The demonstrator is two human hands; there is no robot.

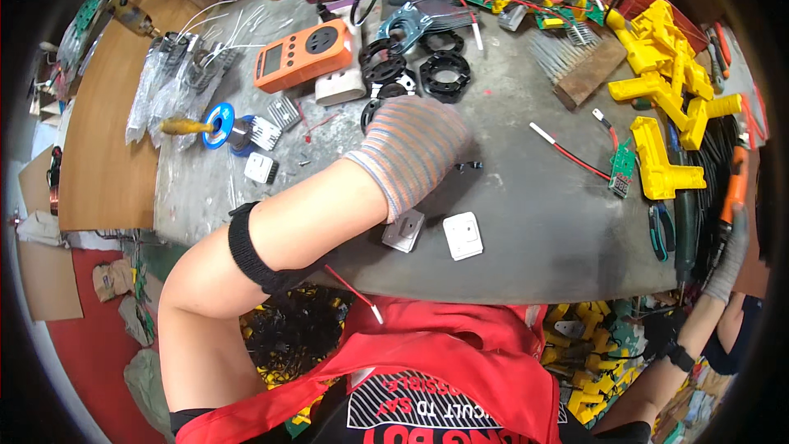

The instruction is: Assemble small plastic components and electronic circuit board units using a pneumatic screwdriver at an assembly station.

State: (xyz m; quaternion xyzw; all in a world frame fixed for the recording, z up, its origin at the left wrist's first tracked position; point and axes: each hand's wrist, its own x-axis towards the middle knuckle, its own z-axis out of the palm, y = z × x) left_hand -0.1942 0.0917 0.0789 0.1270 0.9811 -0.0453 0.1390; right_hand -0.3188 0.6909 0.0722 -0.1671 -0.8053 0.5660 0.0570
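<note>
My left hand (417,146), in a striped knit glove, reaches across the middle of the table with its fingers curled under and mostly hidden. A small dark piece (470,166) shows beside its knuckles; whether the hand grips it is not visible. Just above lie several black rings (446,76). Nearer the table edge are a grey square metal part (403,232) and a white square part (463,236). At the far right my right hand (729,253), also gloved, is closed round an orange-and-black handheld tool (734,185).
An orange meter (302,56) stands on the table by a white socket block (340,86). A blue solder spool (219,126) is at left. Yellow plastic housings (664,160), a wired green circuit board (622,168) and teal-handled pliers (660,230) lie at right.
</note>
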